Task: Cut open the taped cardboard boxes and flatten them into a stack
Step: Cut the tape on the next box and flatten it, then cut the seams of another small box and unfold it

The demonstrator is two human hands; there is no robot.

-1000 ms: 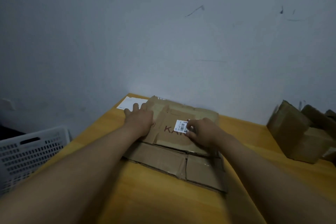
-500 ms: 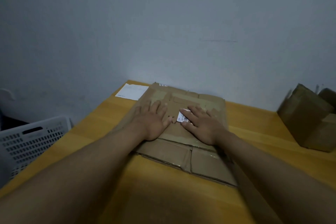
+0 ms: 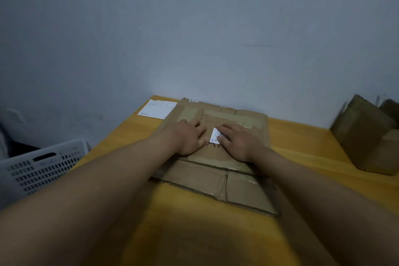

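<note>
Under both hands' flat fingers (image 3: 226, 128) lies flattened cardboard (image 3: 218, 177).

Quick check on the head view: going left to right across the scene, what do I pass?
White plastic crate → white paper sheet → left hand → barcode label → right hand, both hands flat on the flattened cardboard → unflattened cardboard boxes at the far right.

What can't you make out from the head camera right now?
- White barcode label: print too small, partly under the right hand.
- Brown upright cardboard boxes: cut by the right edge, blurred.
- Layers in the flattened brown cardboard stack: uncountable; the left hand covers part.
</note>
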